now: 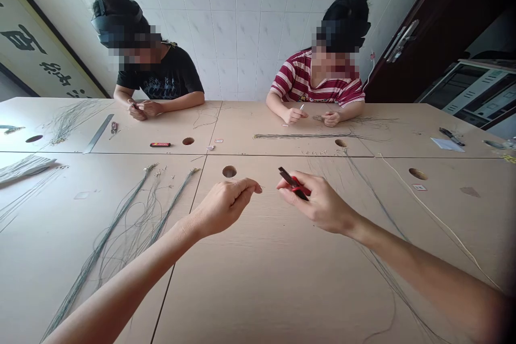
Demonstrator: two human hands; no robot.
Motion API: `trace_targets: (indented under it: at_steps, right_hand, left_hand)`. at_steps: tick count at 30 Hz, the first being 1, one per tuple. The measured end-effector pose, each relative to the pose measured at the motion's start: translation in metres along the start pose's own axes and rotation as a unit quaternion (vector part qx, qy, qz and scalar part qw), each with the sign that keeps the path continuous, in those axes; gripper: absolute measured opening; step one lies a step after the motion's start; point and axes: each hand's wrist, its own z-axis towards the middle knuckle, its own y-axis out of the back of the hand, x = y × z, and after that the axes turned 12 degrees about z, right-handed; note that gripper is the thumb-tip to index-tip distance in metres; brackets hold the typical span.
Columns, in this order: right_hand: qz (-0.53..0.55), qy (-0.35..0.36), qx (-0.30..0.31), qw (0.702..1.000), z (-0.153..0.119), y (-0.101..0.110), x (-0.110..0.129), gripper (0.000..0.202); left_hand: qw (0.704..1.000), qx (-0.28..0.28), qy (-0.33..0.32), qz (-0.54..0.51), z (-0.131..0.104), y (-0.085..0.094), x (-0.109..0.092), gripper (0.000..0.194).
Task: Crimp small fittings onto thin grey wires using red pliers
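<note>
My left hand [226, 204] is closed in a pinch over the table, thumb against forefinger; something tiny may show at the fingertips, too small to name. To its right, my right hand [320, 201] is wrapped round a small red and black tool [297, 185], whose dark tip points up and left. A gap lies between the two hands. Left of my left hand, two bundles of thin grey-green wires [102, 244] lie on the table with loose strands between them. More thin wires [373, 188] run beyond and under my right forearm.
Two people sit across the wooden table [242, 290], hands on its far side. Round holes [229, 171] pierce the tabletop. A red and black marker [160, 144], a metal ruler [99, 133], a long wire bundle [298, 136] and a pale cord [437, 215] lie around.
</note>
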Motion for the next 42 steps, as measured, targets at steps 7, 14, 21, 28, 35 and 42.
trace_targets:
  at_steps: [7, 14, 21, 28, 35, 42]
  right_hand:
    - [0.054, -0.034, 0.034, 0.997, 0.005, -0.012, 0.008, 0.019]
    - [0.04, -0.022, 0.044, 0.998, 0.007, -0.014, 0.007, 0.02]
    - [0.038, -0.013, 0.035, 0.999, 0.008, -0.016, 0.005, 0.023]
    - [0.022, 0.02, 0.015, 0.999, 0.008, -0.017, 0.007, 0.026]
    - [0.01, 0.006, 0.011, 1.0, 0.006, -0.016, 0.008, 0.021]
    - [0.006, 0.003, -0.006, 1.0, 0.007, -0.017, 0.006, 0.021]
  left_hand:
    - [0.996, -0.017, -0.055, 0.074, -0.002, -0.002, -0.002, 0.032]
    - [0.995, -0.007, -0.072, 0.069, -0.003, -0.005, -0.003, 0.033]
    - [0.981, 0.082, 0.038, -0.173, -0.002, 0.0, -0.006, 0.04]
    - [0.896, 0.058, 0.111, -0.426, 0.001, -0.01, -0.011, 0.035]
    - [0.822, 0.057, 0.092, -0.559, 0.0, -0.023, -0.009, 0.038]
    - [0.875, 0.016, 0.17, -0.453, 0.002, -0.025, -0.022, 0.022]
